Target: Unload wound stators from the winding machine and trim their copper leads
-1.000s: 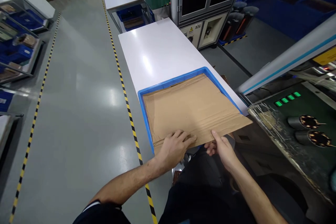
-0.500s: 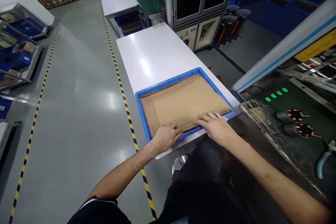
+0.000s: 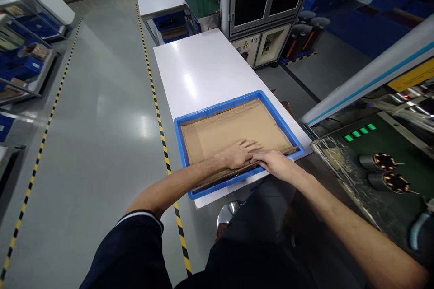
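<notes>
A brown cardboard sheet [image 3: 233,126] lies inside a shallow blue tray [image 3: 217,111], its near edge slightly raised and creased. My left hand [image 3: 238,155] rests flat on the cardboard near that edge, fingers stretched to the right. Beside it, my right hand [image 3: 273,162] has its fingers curled over the near edge of the cardboard, close to the tray's front rim. The fingertips of both hands almost meet. What lies beneath the cardboard is mostly hidden.
The tray stands at the near end of a white table [image 3: 200,72]. On the right, a worn dark bench [image 3: 342,167] carries two wound motor stators [image 3: 388,180] and blue-handled pliers [image 3: 415,230]. Behind stands a machine cabinet [image 3: 261,45]; a round stool [image 3: 228,212] is below.
My left hand has moved right and forward from the near edge onto the cardboard, flattening out. My right hand stays near the edge. The near cardboard edge looks more lifted.
</notes>
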`<state>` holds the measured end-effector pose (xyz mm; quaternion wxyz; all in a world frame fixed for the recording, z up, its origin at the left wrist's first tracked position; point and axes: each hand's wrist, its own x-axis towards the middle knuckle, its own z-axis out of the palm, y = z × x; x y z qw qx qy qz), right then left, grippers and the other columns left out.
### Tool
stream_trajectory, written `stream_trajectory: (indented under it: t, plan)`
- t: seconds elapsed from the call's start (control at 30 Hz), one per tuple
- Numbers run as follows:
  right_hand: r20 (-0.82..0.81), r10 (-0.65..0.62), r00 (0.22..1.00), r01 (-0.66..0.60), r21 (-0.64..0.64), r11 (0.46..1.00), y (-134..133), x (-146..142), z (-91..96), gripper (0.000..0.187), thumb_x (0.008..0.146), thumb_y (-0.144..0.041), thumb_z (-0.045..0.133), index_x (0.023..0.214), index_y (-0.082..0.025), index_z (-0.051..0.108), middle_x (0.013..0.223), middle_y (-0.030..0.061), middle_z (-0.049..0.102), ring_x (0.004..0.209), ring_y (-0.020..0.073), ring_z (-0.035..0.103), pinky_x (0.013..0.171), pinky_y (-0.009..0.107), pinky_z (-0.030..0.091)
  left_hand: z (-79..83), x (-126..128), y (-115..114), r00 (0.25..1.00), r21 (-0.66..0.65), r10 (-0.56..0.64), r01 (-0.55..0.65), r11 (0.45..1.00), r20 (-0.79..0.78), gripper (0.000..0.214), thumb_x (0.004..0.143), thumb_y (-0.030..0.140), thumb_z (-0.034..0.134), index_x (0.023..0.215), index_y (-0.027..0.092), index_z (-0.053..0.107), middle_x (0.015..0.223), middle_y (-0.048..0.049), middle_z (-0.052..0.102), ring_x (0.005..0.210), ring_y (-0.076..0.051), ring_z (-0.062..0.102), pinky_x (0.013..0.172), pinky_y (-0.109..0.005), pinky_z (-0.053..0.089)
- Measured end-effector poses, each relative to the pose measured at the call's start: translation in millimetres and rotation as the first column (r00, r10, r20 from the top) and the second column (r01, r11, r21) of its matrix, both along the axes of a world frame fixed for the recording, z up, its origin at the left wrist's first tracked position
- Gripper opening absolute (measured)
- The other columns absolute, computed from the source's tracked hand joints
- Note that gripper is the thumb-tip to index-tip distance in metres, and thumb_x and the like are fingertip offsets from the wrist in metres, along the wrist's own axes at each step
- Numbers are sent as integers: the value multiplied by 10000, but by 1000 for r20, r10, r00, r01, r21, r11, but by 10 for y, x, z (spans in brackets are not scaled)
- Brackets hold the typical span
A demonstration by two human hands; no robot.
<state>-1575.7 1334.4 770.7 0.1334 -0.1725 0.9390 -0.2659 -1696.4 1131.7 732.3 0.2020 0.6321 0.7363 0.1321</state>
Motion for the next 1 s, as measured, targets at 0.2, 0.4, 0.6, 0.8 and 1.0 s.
stream_trajectory:
  t: [0.2,0.4,0.6,0.8,1.0]
  plan:
    - [-35,3,999,0,76,997,107,214,52,200,1103,-172,545,1122,-226,736,1166,74,827,1147,264,756,1074,407,505,-352,54,160,999,69,-48,49,996,-13,576,1203,498,388,1731,321,537,1911,-33,334,1815,-366,163,1448,-722,135]
    - [-135,-48,990,82,258,963,27,499,-28,333,1186,-409,488,1229,-159,703,1219,176,754,1176,367,671,1070,532,435,-341,162,192,997,96,4,3,995,-71,558,1209,500,381,1678,301,608,1873,-85,412,1801,-412,194,1411,-788,173]
    - [-164,17,986,36,315,948,238,440,-14,338,1137,-533,632,1204,-214,721,1204,113,773,1156,321,693,1002,446,461,-329,176,207,993,107,5,8,994,-120,536,1200,495,407,1627,280,649,1831,-129,470,1767,-455,265,1370,-846,207]
    - [-235,-30,972,121,386,914,487,523,-45,347,1089,-483,710,1213,-160,725,1182,163,740,1151,373,672,1024,492,484,-346,102,615,986,156,-117,135,979,-115,553,1202,410,344,1641,215,617,1793,-166,515,1734,-378,370,1428,-760,155]
    - [-302,-60,951,172,360,917,439,642,-197,359,1131,-375,644,1413,-160,698,1226,158,719,1229,368,628,1147,522,453,-505,-174,1093,945,192,-321,326,926,-56,688,1148,412,402,1818,252,391,1917,-9,310,1812,-260,201,1479,-551,188]
